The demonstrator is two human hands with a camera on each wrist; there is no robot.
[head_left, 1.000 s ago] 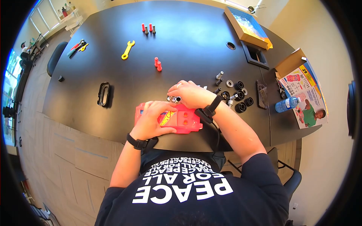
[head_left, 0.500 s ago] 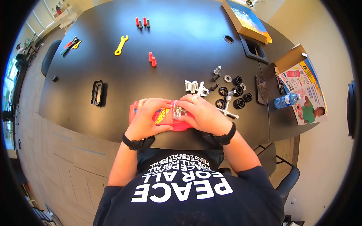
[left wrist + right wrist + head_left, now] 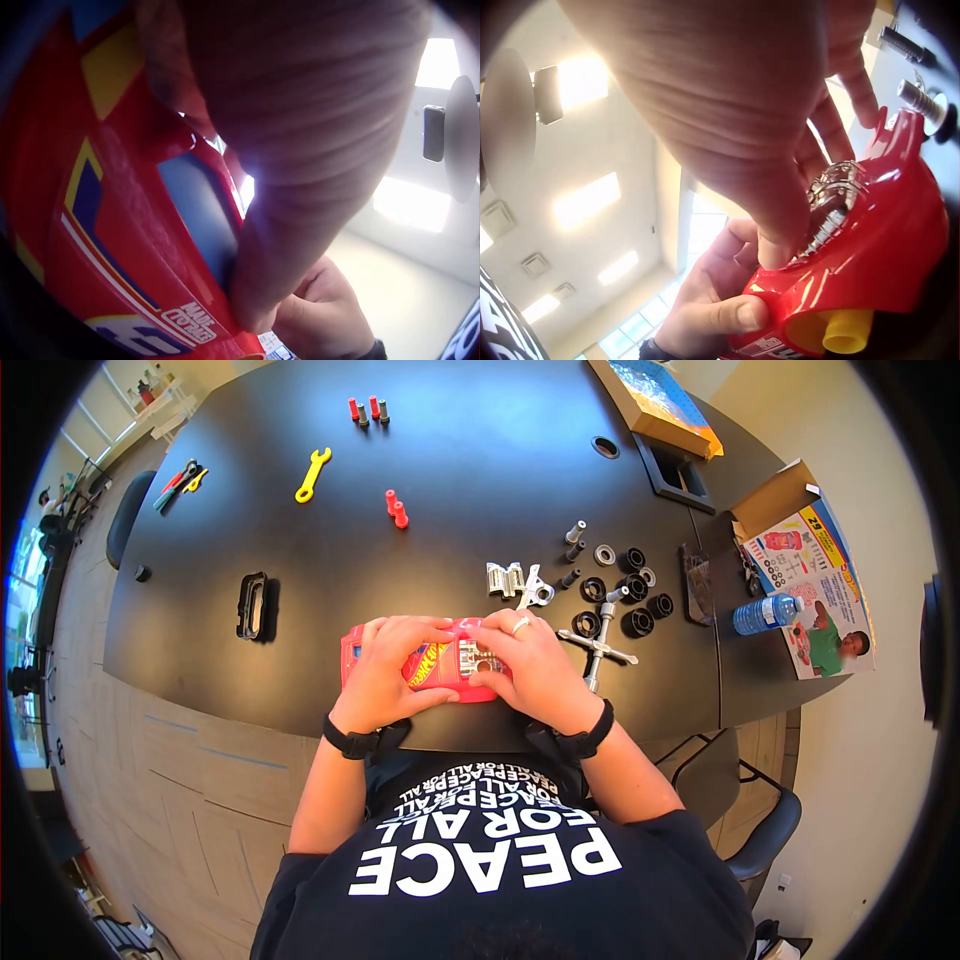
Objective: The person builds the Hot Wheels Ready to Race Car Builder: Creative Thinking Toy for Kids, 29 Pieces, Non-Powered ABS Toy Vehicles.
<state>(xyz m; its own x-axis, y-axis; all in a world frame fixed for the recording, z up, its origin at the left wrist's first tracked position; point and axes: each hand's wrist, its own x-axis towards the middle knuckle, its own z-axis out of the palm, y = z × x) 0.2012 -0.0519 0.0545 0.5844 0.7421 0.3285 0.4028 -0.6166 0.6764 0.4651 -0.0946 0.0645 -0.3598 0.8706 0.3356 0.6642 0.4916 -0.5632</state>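
A red toy car body (image 3: 465,691) with a flame-style yellow logo lies near the table's front edge. Over its left part my left hand (image 3: 383,672) grips the body, thumb on the near side and fingers on the far side. A shiny silver toy engine (image 3: 480,657) sits in the opening on the car's top. My right hand (image 3: 545,672) holds that engine between thumb and fingers, as the right wrist view shows with the engine (image 3: 831,214) partly hidden. Below the car's edge, a yellow peg (image 3: 847,331) sticks out of a wheel arch.
Right of the hands lie a silver cross-shaped piece (image 3: 600,647), several black wheels (image 3: 637,623) and silver parts (image 3: 505,579). A water bottle (image 3: 767,616) stands by the printed box (image 3: 800,590). Farther off are a yellow wrench (image 3: 313,475), red pegs (image 3: 397,510) and a black frame (image 3: 252,607).
My right hand has come from the car's far edge onto its top, and the silver engine now sits there. My left hand has kept its grip on the car.
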